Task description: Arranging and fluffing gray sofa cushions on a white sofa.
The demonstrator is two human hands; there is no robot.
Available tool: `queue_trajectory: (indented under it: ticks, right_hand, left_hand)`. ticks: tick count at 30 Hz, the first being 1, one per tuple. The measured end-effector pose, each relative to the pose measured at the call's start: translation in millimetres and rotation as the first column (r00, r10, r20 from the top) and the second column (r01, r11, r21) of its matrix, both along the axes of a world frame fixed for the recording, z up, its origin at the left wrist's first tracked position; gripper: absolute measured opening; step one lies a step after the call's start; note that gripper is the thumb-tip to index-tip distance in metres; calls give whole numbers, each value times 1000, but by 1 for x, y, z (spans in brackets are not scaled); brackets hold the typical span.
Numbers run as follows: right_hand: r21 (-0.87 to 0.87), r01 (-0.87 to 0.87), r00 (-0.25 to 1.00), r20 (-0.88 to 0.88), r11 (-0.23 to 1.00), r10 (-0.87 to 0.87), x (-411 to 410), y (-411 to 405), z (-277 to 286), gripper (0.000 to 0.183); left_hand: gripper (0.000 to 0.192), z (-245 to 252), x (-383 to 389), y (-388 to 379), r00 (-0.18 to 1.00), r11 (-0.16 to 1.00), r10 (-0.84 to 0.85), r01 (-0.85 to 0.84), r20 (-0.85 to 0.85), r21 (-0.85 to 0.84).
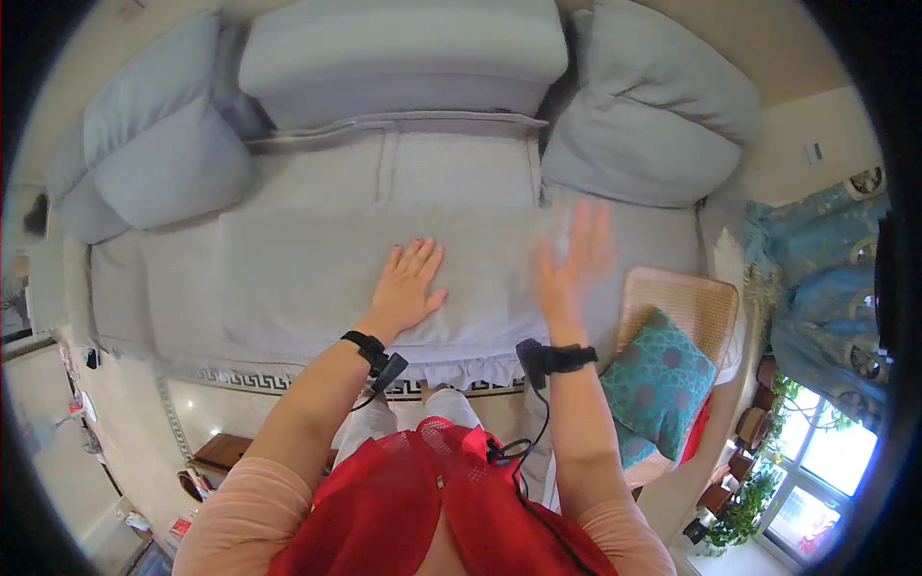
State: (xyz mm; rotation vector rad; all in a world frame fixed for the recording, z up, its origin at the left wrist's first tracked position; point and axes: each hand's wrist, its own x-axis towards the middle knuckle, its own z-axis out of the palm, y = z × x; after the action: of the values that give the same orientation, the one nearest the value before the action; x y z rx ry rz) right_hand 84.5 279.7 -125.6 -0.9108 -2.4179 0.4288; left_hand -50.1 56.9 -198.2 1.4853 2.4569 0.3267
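Note:
A grey fabric sofa cover (288,281) spreads over the seat in front of me. My left hand (405,288) rests palm down on it near the middle, fingers pointing to the backrest and the thumb out to the side. Blurred by motion, my right hand (576,252) is over the right part of the seat with its fingers apart; whether it touches the fabric I cannot tell. Neither hand holds anything. A paler quilted seat pad (461,169) lies behind the cover, towards the backrest. Black straps with small devices circle both wrists.
Grey cushions (166,144) (648,122) lean at both ends of the grey backrest (403,57). To the right, a teal patterned pillow (659,381) lies on a woven-seat chair (681,295). Beyond are a blue curtain (821,281) and potted plants (742,511). A brown wooden piece (220,452) stands behind my left arm.

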Motion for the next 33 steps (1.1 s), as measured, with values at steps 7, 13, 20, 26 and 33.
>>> queue_trajectory:
  ticks: [7,13,20,26,33]
  right_hand:
    - [-370,16,683,682,929,260,48,-14,-81,72]
    - [-394,213,904,426,894,-28,93,-10,-111,70]
    - [-439,-31,982,152,898,108,109,10,-139,60]
    - [-375,-71,964,213,924,160,112,7,-145,58]
    - [-451,-61,980,143,891,140,112,7,-152,60]
  left_hand:
    - [77,-2,14,6,998,999,-36,35,55,23]
    - [83,77,16,63,975,981,159,-139,156,-135]
    - [85,120,29,100,985,825,158,-97,-63,557]
    - [73,16,52,117,945,870,-186,285,268,-403]
    - [68,56,71,153,994,950,-102,105,-25,294]
